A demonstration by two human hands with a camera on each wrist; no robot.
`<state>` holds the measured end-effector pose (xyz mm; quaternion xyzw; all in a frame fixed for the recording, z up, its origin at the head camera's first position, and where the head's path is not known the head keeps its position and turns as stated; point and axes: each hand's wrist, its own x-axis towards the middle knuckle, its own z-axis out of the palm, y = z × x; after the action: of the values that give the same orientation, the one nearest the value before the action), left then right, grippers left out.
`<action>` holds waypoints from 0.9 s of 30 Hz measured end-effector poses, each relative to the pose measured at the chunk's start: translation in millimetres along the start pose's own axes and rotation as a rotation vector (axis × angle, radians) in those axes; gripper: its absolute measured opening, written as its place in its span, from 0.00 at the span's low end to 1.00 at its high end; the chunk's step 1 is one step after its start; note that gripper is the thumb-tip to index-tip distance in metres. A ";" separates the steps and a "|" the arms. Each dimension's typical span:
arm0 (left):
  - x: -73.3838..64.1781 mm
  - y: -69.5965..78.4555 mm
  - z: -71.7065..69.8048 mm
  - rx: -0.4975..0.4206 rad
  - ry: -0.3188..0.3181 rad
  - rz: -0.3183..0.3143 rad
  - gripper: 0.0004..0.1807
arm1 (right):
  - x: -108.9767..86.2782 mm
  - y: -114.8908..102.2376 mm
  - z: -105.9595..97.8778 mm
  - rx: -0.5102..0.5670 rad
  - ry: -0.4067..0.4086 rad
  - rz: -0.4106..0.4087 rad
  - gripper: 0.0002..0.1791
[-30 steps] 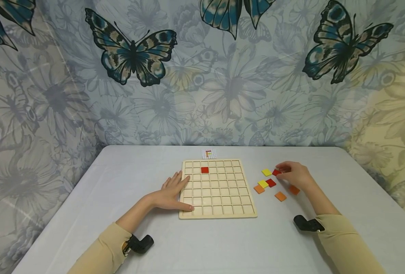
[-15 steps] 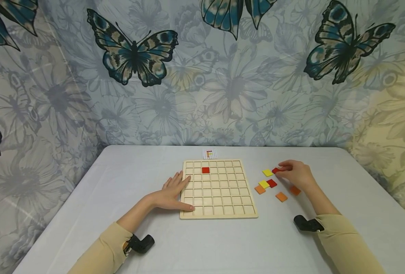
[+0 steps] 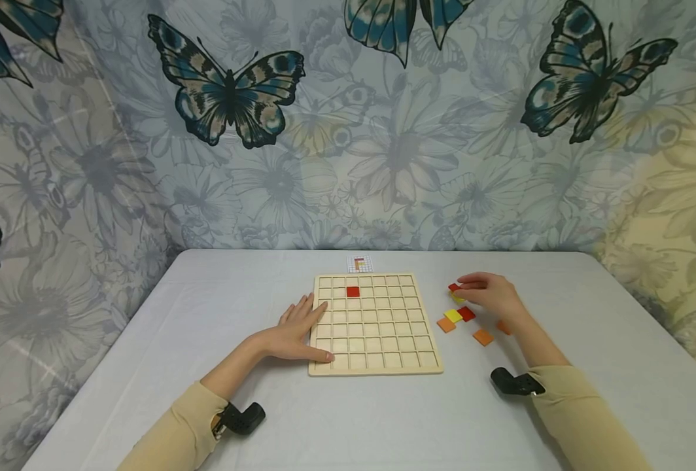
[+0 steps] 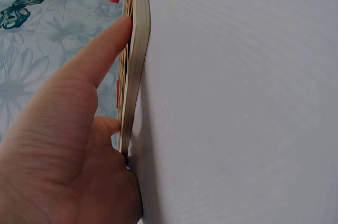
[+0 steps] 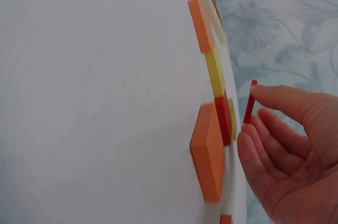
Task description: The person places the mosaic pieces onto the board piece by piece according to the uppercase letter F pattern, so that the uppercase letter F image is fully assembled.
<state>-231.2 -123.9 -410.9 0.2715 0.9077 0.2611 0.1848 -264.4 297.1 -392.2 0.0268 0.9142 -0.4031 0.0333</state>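
My right hand [image 3: 492, 294] pinches a red square tile [image 5: 251, 101] between thumb and fingers, held up off the table over a yellow tile [image 3: 457, 297] that it partly covers in the head view. At the left edge of a wooden grid board [image 3: 377, 332] rests my left hand [image 3: 292, 332], fingers spread and thumb on the lower left corner. One red tile [image 3: 352, 292] lies in a cell of the board's second row. Below the right hand are another red tile [image 3: 466, 314], a second yellow tile [image 3: 452, 316] and orange tiles [image 3: 483, 337].
A small printed pattern card [image 3: 360, 264] lies just behind the board. The white-covered table [image 3: 236, 281] ends at a wall hung with butterfly-print cloth [image 3: 395, 157]. A black camera mount [image 3: 515, 381] sits at the right wrist.
My right hand has lifted the red tile from among the loose tiles and moved it left, towards the board. The left hand stays where it was on the board.
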 end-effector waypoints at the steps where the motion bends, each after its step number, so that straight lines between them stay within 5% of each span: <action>1: 0.1 -0.2 -0.1 0.003 0.002 0.000 0.61 | -0.1 -2.8 1.2 0.004 -0.004 0.001 0.33; 27: -0.7 -1.2 -0.4 0.008 -0.002 0.014 0.61 | 13.5 -51.0 47.6 0.121 -0.105 -0.095 0.23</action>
<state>-231.3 -125.4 -411.2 0.2791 0.9065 0.2585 0.1829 -279.8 227.9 -387.8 -0.0360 0.8853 -0.4598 0.0604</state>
